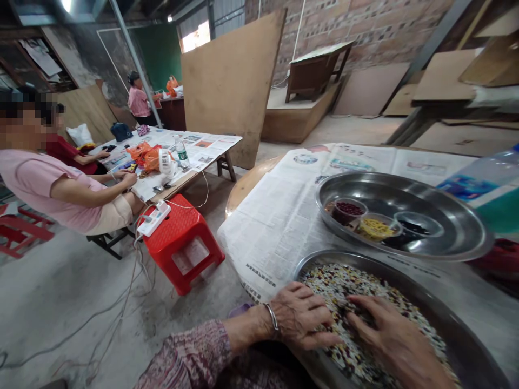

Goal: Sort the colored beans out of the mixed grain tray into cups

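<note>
A large metal basin (466, 329) in front of me holds mixed beans and pale grains (344, 275). My left hand (302, 319), with a silver bracelet at the wrist, reaches over its near left edge. Its fingers are loosely stretched over the beans. My right hand (389, 335) is in the basin, thumb and forefinger apart with their tips at the mix. Nothing held shows in either hand. Behind stands a wide metal tray (438, 210) with small clear cups of dark red beans (347, 210), yellow beans (376, 228) and black beans (416, 227).
Newspaper (271, 216) covers my table. A large plastic bottle (486, 183) stands at the right. To the left, a red stool (182, 232) carries a power strip (154, 219), with cables across the floor. A person in pink (60, 189) sits at another newspaper-covered table (211, 143).
</note>
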{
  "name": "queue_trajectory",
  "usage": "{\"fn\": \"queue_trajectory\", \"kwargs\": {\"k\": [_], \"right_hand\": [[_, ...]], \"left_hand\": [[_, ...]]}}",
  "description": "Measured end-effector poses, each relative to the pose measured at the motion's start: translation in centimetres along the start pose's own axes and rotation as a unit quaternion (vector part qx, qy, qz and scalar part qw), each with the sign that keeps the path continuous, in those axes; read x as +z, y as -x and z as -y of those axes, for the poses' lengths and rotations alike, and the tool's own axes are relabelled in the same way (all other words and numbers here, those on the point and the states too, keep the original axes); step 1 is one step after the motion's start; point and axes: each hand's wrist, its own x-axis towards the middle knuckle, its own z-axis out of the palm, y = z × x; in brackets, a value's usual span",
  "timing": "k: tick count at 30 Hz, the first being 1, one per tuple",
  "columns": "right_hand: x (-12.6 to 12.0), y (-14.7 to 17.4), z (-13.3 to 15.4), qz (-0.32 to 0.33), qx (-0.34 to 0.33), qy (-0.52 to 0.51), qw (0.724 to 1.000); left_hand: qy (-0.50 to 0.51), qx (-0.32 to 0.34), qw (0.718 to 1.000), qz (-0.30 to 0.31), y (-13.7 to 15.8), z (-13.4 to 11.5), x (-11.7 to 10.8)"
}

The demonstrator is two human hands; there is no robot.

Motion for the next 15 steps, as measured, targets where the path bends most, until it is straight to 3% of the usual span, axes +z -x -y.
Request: {"fn": "queue_trajectory", "kwargs": {"k": [5, 8, 12, 15], "right_hand": [[-0.4, 0.1, 1.1, 0.093, 0.017, -0.106, 0.99], [-1.0, 0.9, 1.7, 0.122, -0.057, -0.135, 0.982], [0.4, 1.7, 2.2, 0.072, -0.195, -0.045, 0.977], [2.1, 1.3, 1.8, 0.008, -0.25, 0.011, 0.968]], "left_hand": [[0.014, -0.012, 1.0, -0.02, 0.1, 0.2, 0.8], [0.029, -0.025, 0.998, -0.045, 0.3, 0.3, 1.2], [0.048, -0.026, 0.997, -0.058, 0.4, 0.4, 1.6], [0.054, -0.025, 0.996, -0.067, 0.4, 0.4, 1.6]]}}
